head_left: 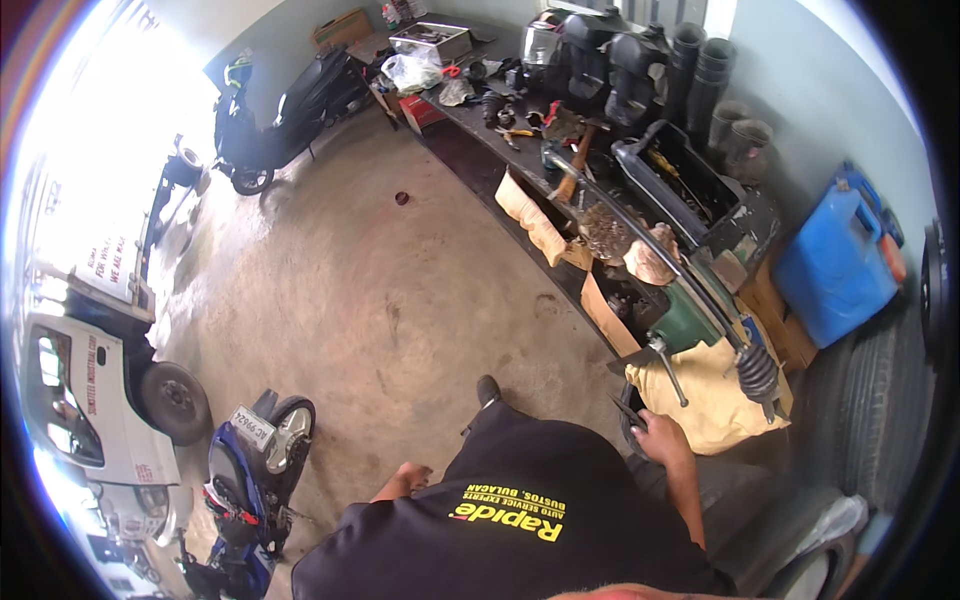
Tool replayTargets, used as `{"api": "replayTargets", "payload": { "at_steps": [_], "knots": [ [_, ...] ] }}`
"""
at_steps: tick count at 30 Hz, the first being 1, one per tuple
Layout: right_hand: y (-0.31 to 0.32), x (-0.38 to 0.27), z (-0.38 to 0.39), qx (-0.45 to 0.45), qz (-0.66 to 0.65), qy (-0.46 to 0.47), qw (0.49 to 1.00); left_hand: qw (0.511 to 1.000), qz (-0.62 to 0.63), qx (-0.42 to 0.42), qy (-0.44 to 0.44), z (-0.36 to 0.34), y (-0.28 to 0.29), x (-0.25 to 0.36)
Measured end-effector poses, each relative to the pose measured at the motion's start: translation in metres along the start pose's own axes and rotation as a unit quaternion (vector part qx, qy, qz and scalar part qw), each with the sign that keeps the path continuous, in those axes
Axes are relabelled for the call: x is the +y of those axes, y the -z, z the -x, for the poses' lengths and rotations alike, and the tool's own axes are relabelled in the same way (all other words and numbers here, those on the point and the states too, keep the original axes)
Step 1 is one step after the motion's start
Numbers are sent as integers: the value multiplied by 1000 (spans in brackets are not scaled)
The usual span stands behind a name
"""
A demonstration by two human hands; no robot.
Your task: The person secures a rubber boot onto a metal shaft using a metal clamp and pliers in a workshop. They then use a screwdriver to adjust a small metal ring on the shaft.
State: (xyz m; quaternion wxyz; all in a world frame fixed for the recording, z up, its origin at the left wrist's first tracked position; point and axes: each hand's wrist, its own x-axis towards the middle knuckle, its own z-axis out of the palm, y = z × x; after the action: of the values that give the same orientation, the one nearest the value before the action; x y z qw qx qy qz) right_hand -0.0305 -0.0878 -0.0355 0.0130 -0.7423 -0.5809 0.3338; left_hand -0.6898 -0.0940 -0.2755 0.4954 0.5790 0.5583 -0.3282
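My left hand (410, 477) hangs beside my body with its fingers loosely apart and nothing visible in them. My right hand (655, 432) is closed on a dark tool (625, 410), apparently pliers, at the bench's near end. Just beyond it lie a yellow padded paper sheet (680, 385) and a long steering rack (640, 228) with a ribbed black boot (760, 372), laid along the cluttered workbench (465, 150). A green metal vise or housing (685, 315) sits under the rack.
A blue jerrycan (828, 275) and tires (850, 410) stand at right. A black scooter (315, 95) is parked at the back, a blue motorcycle (240, 480) and white truck (75, 390) at left. A small dark round object (402, 198) lies on the concrete floor (350, 290).
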Motion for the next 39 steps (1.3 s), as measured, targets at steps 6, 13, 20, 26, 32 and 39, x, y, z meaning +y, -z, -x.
{"api": "replayTargets", "payload": {
  "at_steps": [6, 13, 20, 26, 32, 39],
  "knots": [
    [-8, -99, -63, 8, 13, 19, 1000, 816, 568, -81, -61, -64, 152, -11],
    [-17, -212, -122, -15, 9, 21, 1000, 835, 527, 159, 8, -65, 267, -47],
    [-6, -247, -135, 43, -94, -22, 994, 953, 294, 78, -17, -74, 281, -106],
    [46, -247, -166, 53, -204, -78, 974, 979, 195, 55, -38, -91, 318, -60],
    [140, -241, -195, 340, -172, 151, 912, 971, 212, 93, -56, -114, 390, 29],
    [229, -161, -213, 387, -112, 69, 912, 977, 165, 119, -56, -103, 475, 123]
  ]
}}
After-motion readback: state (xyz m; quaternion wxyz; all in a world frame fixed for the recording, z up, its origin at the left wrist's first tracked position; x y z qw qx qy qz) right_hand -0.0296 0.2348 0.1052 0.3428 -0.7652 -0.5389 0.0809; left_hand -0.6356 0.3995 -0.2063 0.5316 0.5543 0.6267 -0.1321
